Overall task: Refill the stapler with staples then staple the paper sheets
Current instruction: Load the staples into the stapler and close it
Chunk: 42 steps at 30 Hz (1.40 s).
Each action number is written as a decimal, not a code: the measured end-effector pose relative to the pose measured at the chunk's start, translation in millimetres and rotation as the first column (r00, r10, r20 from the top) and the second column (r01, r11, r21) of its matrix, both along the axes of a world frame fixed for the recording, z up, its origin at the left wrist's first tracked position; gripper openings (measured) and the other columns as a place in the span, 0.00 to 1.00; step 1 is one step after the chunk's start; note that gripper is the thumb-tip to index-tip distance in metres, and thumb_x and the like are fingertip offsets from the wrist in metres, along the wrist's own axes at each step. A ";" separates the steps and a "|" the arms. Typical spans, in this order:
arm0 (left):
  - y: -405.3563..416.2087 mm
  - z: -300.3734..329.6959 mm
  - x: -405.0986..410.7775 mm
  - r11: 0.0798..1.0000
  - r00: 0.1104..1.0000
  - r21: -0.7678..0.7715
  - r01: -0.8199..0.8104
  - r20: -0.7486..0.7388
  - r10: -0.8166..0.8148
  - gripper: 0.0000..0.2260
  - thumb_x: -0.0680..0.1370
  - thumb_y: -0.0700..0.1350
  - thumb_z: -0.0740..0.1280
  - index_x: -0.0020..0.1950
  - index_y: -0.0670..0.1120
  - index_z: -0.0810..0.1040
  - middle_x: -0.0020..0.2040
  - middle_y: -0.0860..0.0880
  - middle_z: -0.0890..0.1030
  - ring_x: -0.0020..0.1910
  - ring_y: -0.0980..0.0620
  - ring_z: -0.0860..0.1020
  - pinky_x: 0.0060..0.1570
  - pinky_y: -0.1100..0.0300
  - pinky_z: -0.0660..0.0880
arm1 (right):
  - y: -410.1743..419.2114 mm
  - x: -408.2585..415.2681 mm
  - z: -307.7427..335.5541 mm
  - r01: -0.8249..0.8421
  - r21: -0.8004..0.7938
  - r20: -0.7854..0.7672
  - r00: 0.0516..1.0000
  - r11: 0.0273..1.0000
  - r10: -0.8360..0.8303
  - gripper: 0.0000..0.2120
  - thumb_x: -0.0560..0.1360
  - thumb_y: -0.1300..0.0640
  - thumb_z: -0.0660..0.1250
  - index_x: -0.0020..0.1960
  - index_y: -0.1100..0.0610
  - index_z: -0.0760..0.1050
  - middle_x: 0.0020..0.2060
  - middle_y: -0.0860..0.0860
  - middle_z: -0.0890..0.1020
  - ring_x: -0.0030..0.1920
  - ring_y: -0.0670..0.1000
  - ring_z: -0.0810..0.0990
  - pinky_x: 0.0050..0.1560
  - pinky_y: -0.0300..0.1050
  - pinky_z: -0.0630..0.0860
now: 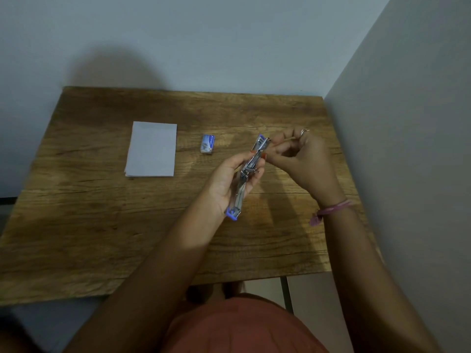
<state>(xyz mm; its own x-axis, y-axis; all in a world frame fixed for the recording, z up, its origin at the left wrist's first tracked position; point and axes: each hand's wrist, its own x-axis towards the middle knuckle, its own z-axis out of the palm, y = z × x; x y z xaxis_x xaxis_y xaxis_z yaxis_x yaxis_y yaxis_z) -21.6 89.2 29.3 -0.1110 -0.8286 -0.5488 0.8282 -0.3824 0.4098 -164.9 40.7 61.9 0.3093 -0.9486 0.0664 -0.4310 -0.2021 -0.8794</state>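
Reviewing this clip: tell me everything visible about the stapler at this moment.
The stapler is a slim, shiny metal one with blue plastic at both ends. It is swung open nearly straight, held above the wooden table, lying diagonally with its far end up and right. The left hand grips its middle; the right hand works at its far end.

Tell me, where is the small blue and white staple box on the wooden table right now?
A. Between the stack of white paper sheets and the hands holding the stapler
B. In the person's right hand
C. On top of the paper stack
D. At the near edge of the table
A: the small blue and white staple box lies on the wooden table, right of the stack of white paper sheets and left of the opened silver and blue stapler gripped in the left hand.
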 end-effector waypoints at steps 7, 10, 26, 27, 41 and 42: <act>-2.4 -3.8 0.9 0.999 0.996 0.043 0.029 0.087 -0.032 0.06 0.75 0.39 0.69 0.47 0.36 0.80 0.36 0.44 0.84 0.33 0.53 0.83 0.40 0.62 0.81 | 3.4 9.5 11.0 -0.034 -0.180 -0.275 0.961 0.983 -0.017 0.10 0.69 0.62 0.75 0.42 0.53 0.74 0.32 0.43 0.82 0.33 0.38 0.80 0.35 0.26 0.71; -3.4 -4.7 0.4 0.998 0.996 0.052 0.037 0.082 -0.041 0.05 0.75 0.38 0.68 0.46 0.36 0.80 0.34 0.44 0.84 0.32 0.53 0.83 0.39 0.62 0.81 | 2.4 14.0 15.0 -0.073 -0.219 -0.402 0.916 0.973 -0.022 0.07 0.69 0.61 0.73 0.39 0.55 0.75 0.32 0.41 0.79 0.31 0.36 0.77 0.34 0.27 0.70; 10.5 -15.9 -4.9 0.988 0.994 0.122 0.092 0.051 -0.098 0.06 0.75 0.37 0.68 0.50 0.36 0.79 0.37 0.43 0.83 0.32 0.53 0.83 0.29 0.64 0.79 | -1.1 27.6 17.2 0.011 -0.015 -0.621 0.783 1.000 -0.018 0.13 0.66 0.63 0.75 0.34 0.52 0.72 0.40 0.54 0.84 0.43 0.54 0.83 0.47 0.51 0.80; 10.9 -16.2 -4.7 0.988 0.993 0.118 0.104 0.047 -0.110 0.05 0.75 0.38 0.68 0.49 0.37 0.79 0.36 0.43 0.84 0.32 0.53 0.83 0.29 0.64 0.79 | -1.7 27.5 18.3 0.018 0.005 -0.626 0.780 1.000 -0.011 0.14 0.66 0.62 0.76 0.33 0.51 0.72 0.40 0.54 0.84 0.43 0.53 0.83 0.47 0.51 0.80; 15.9 -24.9 -5.8 0.972 0.985 0.160 0.170 -0.011 -0.170 0.10 0.72 0.36 0.69 0.52 0.34 0.77 0.37 0.40 0.84 0.32 0.50 0.84 0.27 0.63 0.79 | -8.9 38.7 22.9 -0.030 0.088 -0.844 0.528 0.996 0.090 0.14 0.65 0.58 0.78 0.49 0.59 0.81 0.45 0.55 0.84 0.46 0.53 0.83 0.49 0.50 0.82; 16.1 -25.2 -5.1 0.972 0.984 0.153 0.177 -0.022 -0.175 0.12 0.70 0.36 0.70 0.52 0.34 0.77 0.36 0.40 0.84 0.32 0.50 0.84 0.26 0.63 0.79 | -9.5 38.8 22.2 -0.033 0.088 -0.840 0.534 0.996 0.092 0.14 0.65 0.58 0.79 0.49 0.59 0.81 0.44 0.54 0.84 0.46 0.53 0.83 0.49 0.49 0.82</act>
